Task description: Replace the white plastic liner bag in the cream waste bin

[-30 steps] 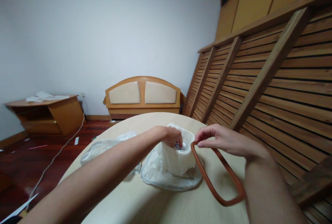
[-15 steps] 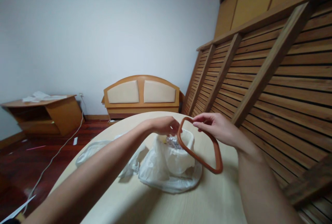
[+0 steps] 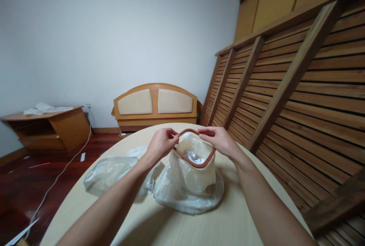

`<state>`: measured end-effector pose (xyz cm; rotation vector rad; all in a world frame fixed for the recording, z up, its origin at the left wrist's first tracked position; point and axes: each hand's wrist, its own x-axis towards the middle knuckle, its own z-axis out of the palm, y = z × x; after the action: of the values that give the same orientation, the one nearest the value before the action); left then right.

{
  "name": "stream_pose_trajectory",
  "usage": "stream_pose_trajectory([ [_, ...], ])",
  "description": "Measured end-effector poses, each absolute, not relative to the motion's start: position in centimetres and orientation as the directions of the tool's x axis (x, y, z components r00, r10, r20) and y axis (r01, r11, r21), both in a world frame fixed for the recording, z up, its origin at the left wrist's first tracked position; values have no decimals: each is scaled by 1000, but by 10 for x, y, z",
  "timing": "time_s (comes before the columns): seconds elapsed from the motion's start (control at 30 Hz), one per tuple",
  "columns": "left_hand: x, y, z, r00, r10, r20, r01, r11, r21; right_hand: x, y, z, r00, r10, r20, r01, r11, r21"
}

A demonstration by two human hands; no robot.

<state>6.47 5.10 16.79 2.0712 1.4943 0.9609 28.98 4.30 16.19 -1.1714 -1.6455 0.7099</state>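
A brown rim ring [image 3: 190, 161] with rounded corners lies around the mouth of a cream-coloured bin [image 3: 199, 179]. My left hand [image 3: 164, 142] pinches the ring's left corner. At the right, my right hand [image 3: 218, 139] grips the far right part of the same ring between thumb and fingers. A thin white plastic bag [image 3: 171, 189] lines the bin and hangs over its outside, spreading round its base. Crumpled printed paper [image 3: 194, 157] lies inside the bin. The ring's far edge is partly covered by my fingers.
More crumpled clear plastic bags [image 3: 110, 172] lie left of the bin on the round pale table [image 3: 137, 223]. A slatted wooden frame [image 3: 285, 105] leans close on the right. Behind stand a headboard [image 3: 155, 103] and a low cabinet [image 3: 65, 128]. A cable [image 3: 61, 172] crosses the floor.
The ring, earlier held tilted to the right of the bin by my right hand, has come down onto the bin's mouth. My left hand has moved left and taken hold of it.
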Motion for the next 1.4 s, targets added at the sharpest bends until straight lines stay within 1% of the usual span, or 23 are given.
stream_pose_trajectory([
  [0.23,63,41,166,171,909,380,804,-352,480,290,52,151,-113,930,350,398,365,-842],
  [0.33,66,38,165,177,911,372,843,-336,421,289,53,149,-122,930,346,432,364,-825],
  [0.5,68,36,159,152,936,318,859,-284,426,290,51,148,-131,924,358,508,373,-776],
  [0.63,69,34,156,122,940,318,864,-258,432,291,48,148,-170,912,374,537,404,-741],
  [0.73,70,33,153,106,944,313,851,-249,462,293,47,147,-211,892,399,558,445,-701],
  [0.83,71,34,150,91,947,307,831,-242,501,295,50,144,-230,890,395,585,450,-674],
  [1.0,71,36,148,86,950,300,825,-237,513,294,52,140,-262,875,408,639,474,-606],
  [1.13,71,40,147,129,953,275,806,-262,530,289,47,143,-272,877,396,716,460,-525],
  [1.27,70,46,142,193,940,283,762,-325,560,278,34,148,-358,858,368,727,503,-467],
  [1.4,67,53,134,213,937,277,729,-341,593,267,21,148,-383,854,351,767,506,-395],
])
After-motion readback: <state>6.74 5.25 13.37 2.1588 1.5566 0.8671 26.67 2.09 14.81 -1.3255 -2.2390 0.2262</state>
